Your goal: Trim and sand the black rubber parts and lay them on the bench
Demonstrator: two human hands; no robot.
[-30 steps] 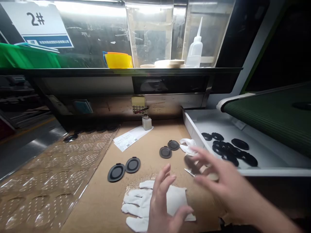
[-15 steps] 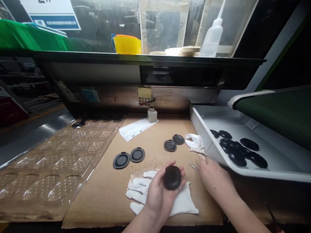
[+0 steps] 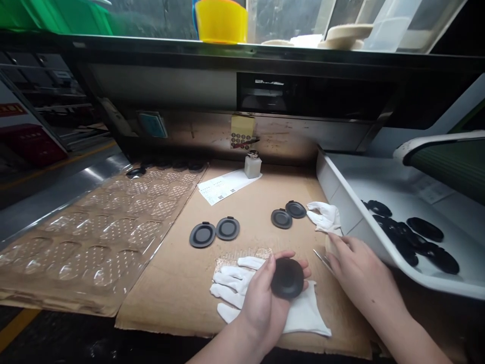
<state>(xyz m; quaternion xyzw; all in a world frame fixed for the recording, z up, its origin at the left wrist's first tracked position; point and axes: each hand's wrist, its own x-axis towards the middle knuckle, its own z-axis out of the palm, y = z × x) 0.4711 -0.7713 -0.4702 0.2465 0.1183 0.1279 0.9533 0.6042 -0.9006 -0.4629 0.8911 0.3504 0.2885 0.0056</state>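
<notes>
My left hand holds a black round rubber cap between thumb and fingers, just above a white glove lying on the cardboard sheet. My right hand rests on the cardboard beside the white tray, fingers curled around a thin metal tool whose tip sticks out to the left. One pair of black caps lies on the cardboard to the left. Another pair of caps lies farther back.
The white tray holds several black caps. A crumpled white cloth lies by its wall. A clear blister sheet covers the left side. A small bottle and a paper slip sit at the back. A yellow tub stands on the shelf.
My left hand took hold of a black cap and keeps it over the glove. My right hand dropped to the cardboard by the tray. The view tilted down and nearer.
</notes>
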